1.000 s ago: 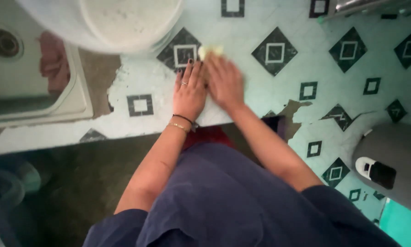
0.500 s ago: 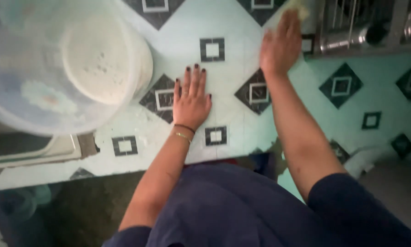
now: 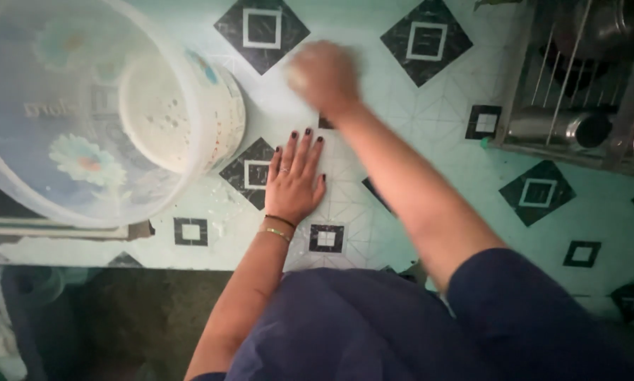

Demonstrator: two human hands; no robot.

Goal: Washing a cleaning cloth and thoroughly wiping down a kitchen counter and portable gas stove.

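Pressing hand: the left hand (image 3: 294, 182) is laid flat, palm down, on the countertop (image 3: 430, 212) at the centre of the frame; the fingers are spread wide and nothing is held.
Left-hand details: dark polish is seen on the nails, a ring on one finger, and two thin bracelets (image 3: 277, 227) are worn at the wrist.
Reaching hand: the right hand (image 3: 323, 74) is stretched to the upper centre of the frame, above the left hand; it is blurred, appears curled down onto the surface, and whether anything is gripped under it cannot be told.
Surface touched: the countertop is covered by a pale green sheet printed with black diamonds framing white squares; one diamond (image 3: 252, 173) is partly covered by the left fingers.
Nearest object: a large translucent plastic bucket (image 3: 70, 120) with flower prints is stood at the upper left of the frame, just beside the left hand; a round white container (image 3: 172, 113) speckled with residue is seen through its wall.
Further object: a metal dish rack (image 3: 578, 85) is placed at the upper right of the frame, well apart from both hands, with steel vessels held inside it.
Clothing: a dark blue garment (image 3: 373, 324) fills the lower centre and lower right of the frame.
Lower left of the frame: a dark floor area is seen below the counter edge.
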